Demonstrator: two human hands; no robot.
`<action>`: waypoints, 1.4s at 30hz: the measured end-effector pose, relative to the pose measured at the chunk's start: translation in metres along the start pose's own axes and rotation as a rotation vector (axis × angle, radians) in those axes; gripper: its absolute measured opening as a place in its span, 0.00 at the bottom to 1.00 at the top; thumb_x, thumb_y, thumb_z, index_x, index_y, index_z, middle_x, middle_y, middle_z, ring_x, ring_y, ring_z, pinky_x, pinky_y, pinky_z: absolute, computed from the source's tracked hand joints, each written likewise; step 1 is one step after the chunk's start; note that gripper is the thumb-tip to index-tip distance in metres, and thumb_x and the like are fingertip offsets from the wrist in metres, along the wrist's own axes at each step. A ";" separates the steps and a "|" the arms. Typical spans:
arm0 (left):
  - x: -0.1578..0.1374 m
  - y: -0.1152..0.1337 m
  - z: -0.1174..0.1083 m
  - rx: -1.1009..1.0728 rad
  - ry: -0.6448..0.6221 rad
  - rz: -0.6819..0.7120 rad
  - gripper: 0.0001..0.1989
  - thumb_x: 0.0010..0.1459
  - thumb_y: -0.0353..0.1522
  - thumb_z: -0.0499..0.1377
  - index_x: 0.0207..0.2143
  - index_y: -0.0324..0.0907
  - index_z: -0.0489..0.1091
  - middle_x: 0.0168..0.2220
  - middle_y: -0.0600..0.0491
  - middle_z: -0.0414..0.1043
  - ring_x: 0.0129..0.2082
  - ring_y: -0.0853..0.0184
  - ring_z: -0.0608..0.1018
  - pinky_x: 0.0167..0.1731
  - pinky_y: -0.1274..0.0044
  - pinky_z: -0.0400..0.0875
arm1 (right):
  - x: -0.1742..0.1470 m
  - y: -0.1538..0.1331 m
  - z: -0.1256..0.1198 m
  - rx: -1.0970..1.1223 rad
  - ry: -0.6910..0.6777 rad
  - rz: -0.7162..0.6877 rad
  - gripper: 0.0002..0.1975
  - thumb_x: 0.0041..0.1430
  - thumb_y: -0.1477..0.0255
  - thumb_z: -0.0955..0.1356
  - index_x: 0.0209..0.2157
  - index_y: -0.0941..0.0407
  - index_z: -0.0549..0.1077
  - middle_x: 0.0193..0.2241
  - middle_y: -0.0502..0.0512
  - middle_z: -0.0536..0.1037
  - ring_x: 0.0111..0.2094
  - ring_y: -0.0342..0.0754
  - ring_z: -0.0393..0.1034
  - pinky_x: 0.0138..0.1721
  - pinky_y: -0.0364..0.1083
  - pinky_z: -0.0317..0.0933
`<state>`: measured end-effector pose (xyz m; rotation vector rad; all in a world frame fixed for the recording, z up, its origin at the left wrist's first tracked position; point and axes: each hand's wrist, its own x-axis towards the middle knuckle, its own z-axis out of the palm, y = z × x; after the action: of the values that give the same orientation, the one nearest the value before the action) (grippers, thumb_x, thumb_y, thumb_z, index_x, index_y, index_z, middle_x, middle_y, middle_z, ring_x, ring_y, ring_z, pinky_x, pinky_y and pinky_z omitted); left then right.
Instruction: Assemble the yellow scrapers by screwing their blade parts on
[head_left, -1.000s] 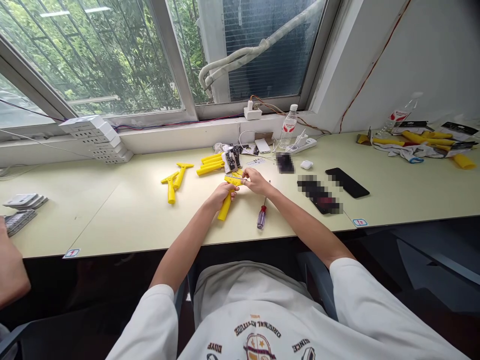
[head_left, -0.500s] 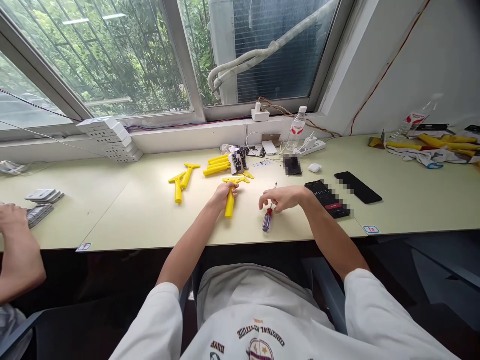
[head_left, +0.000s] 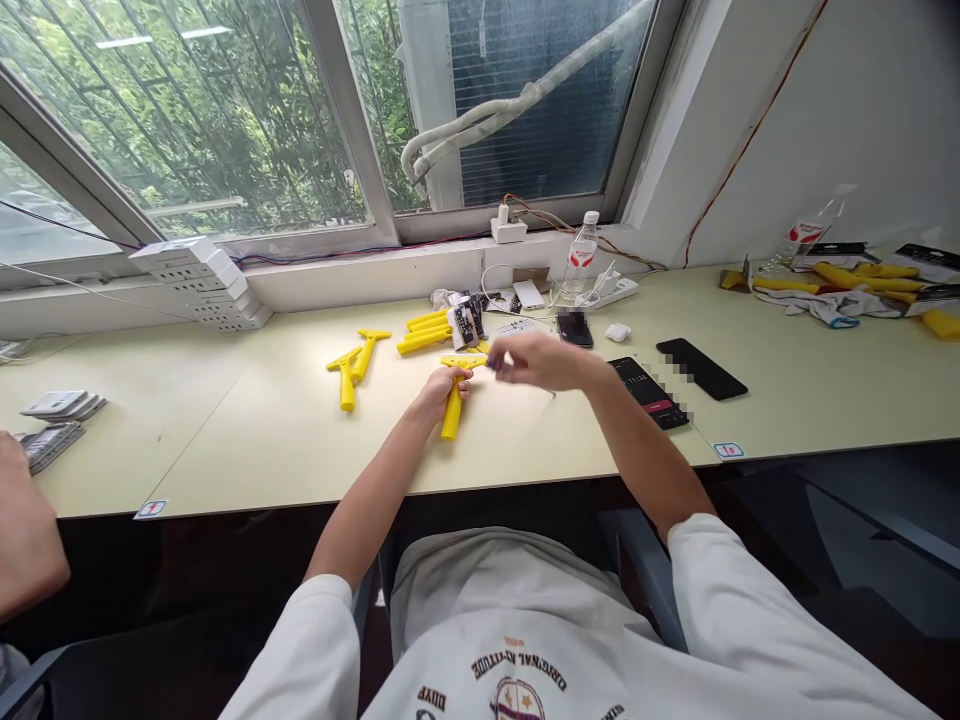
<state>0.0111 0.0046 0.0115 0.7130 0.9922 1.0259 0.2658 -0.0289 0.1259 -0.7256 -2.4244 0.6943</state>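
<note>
My left hand point(head_left: 441, 393) is closed around the handle of a yellow T-shaped scraper point(head_left: 451, 415), its wide head pointing away from me. Close by on the right, my right hand point(head_left: 534, 362), blurred by motion, is closed on a screwdriver point(head_left: 493, 361). The purple handle end shows at the fingers beside the scraper's head; most of the tool is hidden by the hand. Two more yellow scrapers point(head_left: 367, 355) lie to the left. Behind my hands are several yellow handles point(head_left: 424, 332) beside black-and-white packets point(head_left: 466, 322).
Phones point(head_left: 649, 395) and a dark slab point(head_left: 701, 368) lie to the right, with a white earbud case point(head_left: 617, 332). A water bottle point(head_left: 580, 258) stands near a power strip point(head_left: 616, 292) by the window. Another person's arm point(head_left: 26, 530) is at the far left.
My right hand has picked the screwdriver up off the table and moved left, towards the scraper's head. My left hand still holds the scraper. The view has shifted slightly.
</note>
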 end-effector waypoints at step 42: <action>-0.005 -0.002 0.000 0.099 -0.054 0.021 0.14 0.57 0.22 0.67 0.41 0.41 0.68 0.36 0.51 0.76 0.22 0.75 0.69 0.21 0.80 0.67 | 0.006 0.081 0.016 0.463 1.052 0.098 0.27 0.67 0.38 0.69 0.49 0.43 0.63 0.31 0.47 0.78 0.23 0.47 0.68 0.21 0.46 0.63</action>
<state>0.0110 -0.0003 0.0117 0.8301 0.9953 0.9759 0.2797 0.0281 0.0680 -0.7480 -1.2298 0.6421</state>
